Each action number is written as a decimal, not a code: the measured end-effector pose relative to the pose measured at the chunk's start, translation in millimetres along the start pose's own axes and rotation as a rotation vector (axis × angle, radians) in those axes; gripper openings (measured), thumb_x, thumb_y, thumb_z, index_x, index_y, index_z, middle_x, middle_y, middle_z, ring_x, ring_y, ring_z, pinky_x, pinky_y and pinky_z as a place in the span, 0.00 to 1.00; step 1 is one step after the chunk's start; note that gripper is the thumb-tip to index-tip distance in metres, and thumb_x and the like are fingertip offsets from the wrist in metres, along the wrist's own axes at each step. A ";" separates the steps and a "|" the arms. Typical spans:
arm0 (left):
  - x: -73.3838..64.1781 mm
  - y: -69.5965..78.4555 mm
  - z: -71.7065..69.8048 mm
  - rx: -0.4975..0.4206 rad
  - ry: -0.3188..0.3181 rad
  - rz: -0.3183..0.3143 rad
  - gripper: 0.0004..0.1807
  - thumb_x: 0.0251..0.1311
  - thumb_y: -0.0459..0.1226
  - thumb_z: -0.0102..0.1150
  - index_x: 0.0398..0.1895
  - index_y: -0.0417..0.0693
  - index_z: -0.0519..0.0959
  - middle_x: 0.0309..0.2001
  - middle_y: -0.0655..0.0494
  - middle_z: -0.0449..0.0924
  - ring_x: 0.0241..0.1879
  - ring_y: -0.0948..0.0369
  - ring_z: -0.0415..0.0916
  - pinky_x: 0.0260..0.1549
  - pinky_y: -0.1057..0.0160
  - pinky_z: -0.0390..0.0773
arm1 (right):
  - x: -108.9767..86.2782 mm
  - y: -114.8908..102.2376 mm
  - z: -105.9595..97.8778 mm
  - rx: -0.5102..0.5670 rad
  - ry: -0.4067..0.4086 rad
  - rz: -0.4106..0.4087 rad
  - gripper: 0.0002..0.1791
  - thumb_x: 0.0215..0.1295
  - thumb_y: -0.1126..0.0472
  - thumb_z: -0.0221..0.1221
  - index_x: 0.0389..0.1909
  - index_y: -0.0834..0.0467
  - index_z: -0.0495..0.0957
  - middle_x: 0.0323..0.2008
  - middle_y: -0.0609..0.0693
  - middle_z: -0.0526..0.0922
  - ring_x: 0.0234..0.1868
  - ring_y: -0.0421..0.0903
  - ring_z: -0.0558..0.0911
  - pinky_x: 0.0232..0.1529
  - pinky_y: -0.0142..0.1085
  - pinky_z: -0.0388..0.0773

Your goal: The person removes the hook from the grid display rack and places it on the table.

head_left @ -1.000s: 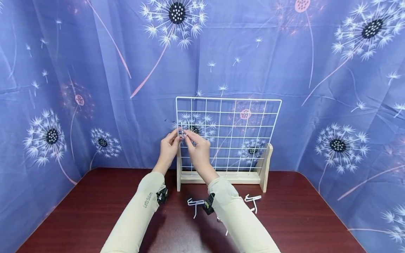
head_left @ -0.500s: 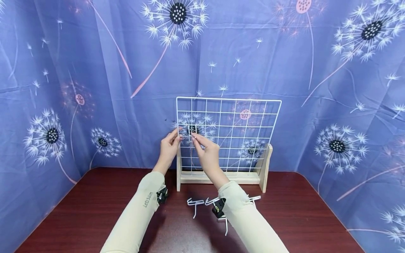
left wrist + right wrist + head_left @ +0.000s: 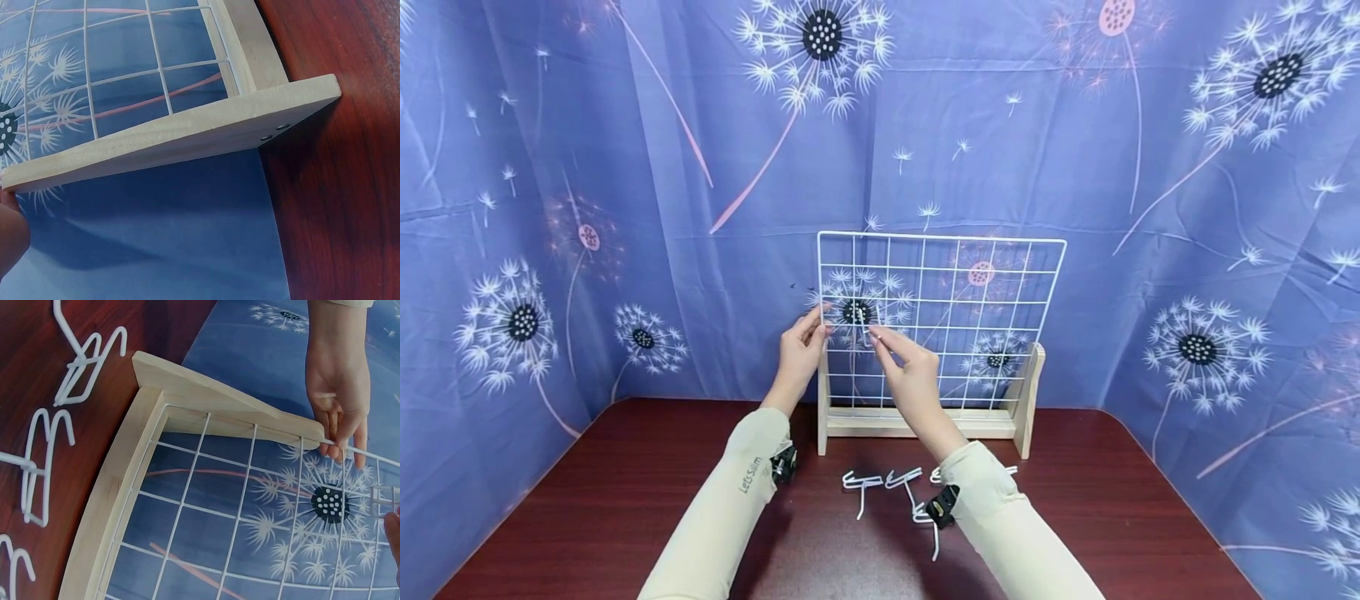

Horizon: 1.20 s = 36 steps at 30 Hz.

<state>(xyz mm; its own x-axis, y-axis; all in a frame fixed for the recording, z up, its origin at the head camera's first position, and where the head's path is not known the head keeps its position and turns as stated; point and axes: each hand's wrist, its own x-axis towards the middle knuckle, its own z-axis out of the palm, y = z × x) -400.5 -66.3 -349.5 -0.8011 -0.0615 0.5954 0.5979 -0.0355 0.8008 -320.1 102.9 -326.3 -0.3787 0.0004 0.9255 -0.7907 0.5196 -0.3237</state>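
Observation:
A white wire grid panel (image 3: 940, 300) stands upright in a pale wooden stand (image 3: 1030, 400). My left hand (image 3: 801, 350) grips the panel's left edge near the top of the wooden side piece; the right wrist view shows its thumb and fingers around that edge. In front of the panel's left part, my right hand (image 3: 910, 371) pinches a small white wire hook (image 3: 382, 501) between thumb and fingertips. Much of that hook lies outside the right wrist view. The left wrist view catches only a fingertip (image 3: 11, 234) beside the wooden side piece (image 3: 156, 140).
Several more white wire hooks lie on the dark red table (image 3: 587, 500), among them one hook (image 3: 862, 482) in front of the stand and another hook (image 3: 902, 478) to its right. My right sleeve (image 3: 1000, 500) covers part of them. A blue dandelion-print cloth (image 3: 700, 208) hangs behind.
My right hand has drawn away from the left hand, moving right and slightly down across the panel with the hook. My left hand keeps its hold on the edge.

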 end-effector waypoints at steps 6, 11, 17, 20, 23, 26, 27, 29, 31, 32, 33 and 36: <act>0.3 -1.8 -1.0 -0.001 0.000 0.000 0.22 0.66 0.21 0.47 0.61 0.40 0.75 0.45 0.35 0.74 0.46 0.45 0.77 0.47 0.69 0.79 | -2.9 -2.6 -8.2 -0.008 -0.014 -0.023 0.10 0.61 0.68 0.64 0.43 0.61 0.86 0.42 0.55 0.86 0.45 0.50 0.85 0.51 0.33 0.79; -0.1 -1.9 -1.3 0.004 -0.001 -0.002 0.22 0.66 0.21 0.47 0.61 0.40 0.75 0.45 0.35 0.74 0.47 0.43 0.76 0.47 0.69 0.79 | -7.4 -3.2 -13.1 -0.010 -0.007 -0.047 0.10 0.59 0.69 0.65 0.42 0.62 0.86 0.41 0.57 0.86 0.44 0.51 0.85 0.51 0.35 0.79; 0.0 1.9 -1.8 -0.011 -0.016 -0.008 0.22 0.66 0.21 0.46 0.62 0.41 0.75 0.47 0.32 0.73 0.49 0.40 0.75 0.51 0.62 0.78 | -13.8 -3.8 -21.2 -0.015 -0.029 -0.084 0.10 0.59 0.70 0.64 0.42 0.63 0.86 0.41 0.57 0.86 0.45 0.52 0.85 0.51 0.36 0.79; -3.2 13.6 -2.2 -0.028 -0.035 -0.014 0.22 0.66 0.20 0.45 0.62 0.36 0.73 0.48 0.28 0.71 0.50 0.37 0.73 0.54 0.56 0.76 | -17.2 -4.4 -25.3 -0.025 -0.061 -0.083 0.10 0.60 0.70 0.63 0.43 0.62 0.85 0.43 0.55 0.86 0.46 0.50 0.85 0.52 0.34 0.78; -6.8 25.4 -1.9 -0.033 -0.045 -0.026 0.22 0.65 0.19 0.45 0.62 0.32 0.72 0.48 0.26 0.70 0.51 0.34 0.72 0.55 0.52 0.75 | -21.1 -4.6 -27.7 -0.031 -0.081 -0.101 0.11 0.60 0.70 0.63 0.44 0.62 0.85 0.43 0.55 0.86 0.46 0.50 0.85 0.52 0.33 0.78; -9.5 29.5 -1.7 -0.019 -0.046 -0.023 0.22 0.65 0.19 0.45 0.62 0.31 0.71 0.48 0.25 0.71 0.50 0.34 0.72 0.55 0.50 0.74 | -26.6 -4.9 -29.6 -0.029 -0.087 -0.133 0.11 0.58 0.72 0.64 0.43 0.62 0.85 0.43 0.56 0.86 0.45 0.50 0.85 0.50 0.34 0.79; -10.2 30.3 -1.5 -0.018 -0.046 -0.023 0.22 0.65 0.19 0.45 0.62 0.30 0.71 0.47 0.25 0.71 0.50 0.34 0.72 0.55 0.49 0.74 | -28.8 -5.0 -30.1 -0.026 -0.088 -0.141 0.12 0.58 0.72 0.64 0.43 0.63 0.85 0.42 0.56 0.86 0.44 0.50 0.85 0.50 0.34 0.80; -10.9 31.2 -1.6 -0.016 -0.049 -0.023 0.22 0.65 0.19 0.45 0.62 0.30 0.71 0.47 0.24 0.70 0.50 0.34 0.72 0.55 0.47 0.73 | -33.0 -5.5 -31.1 -0.011 -0.095 -0.151 0.12 0.57 0.73 0.64 0.42 0.63 0.85 0.41 0.57 0.86 0.43 0.51 0.85 0.49 0.34 0.80; -10.1 30.1 -1.7 -0.020 -0.051 -0.027 0.22 0.65 0.19 0.44 0.62 0.30 0.70 0.48 0.24 0.70 0.51 0.34 0.72 0.55 0.47 0.73 | -36.5 -5.7 -32.3 0.000 -0.105 -0.157 0.11 0.57 0.73 0.64 0.42 0.64 0.85 0.41 0.57 0.86 0.43 0.51 0.86 0.49 0.33 0.80; -9.6 29.3 -1.5 -0.025 -0.050 -0.029 0.22 0.65 0.19 0.44 0.62 0.30 0.70 0.48 0.24 0.70 0.51 0.34 0.72 0.55 0.47 0.73 | -37.9 -5.6 -32.9 0.004 -0.111 -0.162 0.12 0.57 0.74 0.64 0.42 0.64 0.85 0.41 0.58 0.86 0.43 0.51 0.86 0.49 0.33 0.80; -8.8 28.3 -1.4 -0.032 -0.050 -0.030 0.22 0.65 0.18 0.44 0.62 0.30 0.70 0.49 0.24 0.70 0.51 0.34 0.72 0.56 0.47 0.73 | -39.1 -5.7 -33.7 0.006 -0.115 -0.168 0.12 0.56 0.74 0.64 0.42 0.65 0.85 0.41 0.58 0.86 0.43 0.51 0.86 0.49 0.33 0.80; -5.0 20.1 -1.4 -0.048 -0.043 -0.031 0.22 0.65 0.19 0.44 0.63 0.32 0.71 0.49 0.26 0.70 0.51 0.34 0.72 0.56 0.49 0.73 | -42.1 -5.7 -36.4 0.020 -0.130 -0.176 0.11 0.56 0.74 0.64 0.41 0.67 0.85 0.41 0.59 0.86 0.44 0.52 0.85 0.50 0.33 0.79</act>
<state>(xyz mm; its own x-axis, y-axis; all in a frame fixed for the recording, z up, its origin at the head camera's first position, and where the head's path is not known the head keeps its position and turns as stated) -384.4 -68.2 -336.5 -0.8189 -0.0164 0.5737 0.5729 -0.0843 0.8153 -282.1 131.0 -356.3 -0.2922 -0.1998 0.9353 -0.8589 0.4850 -0.1647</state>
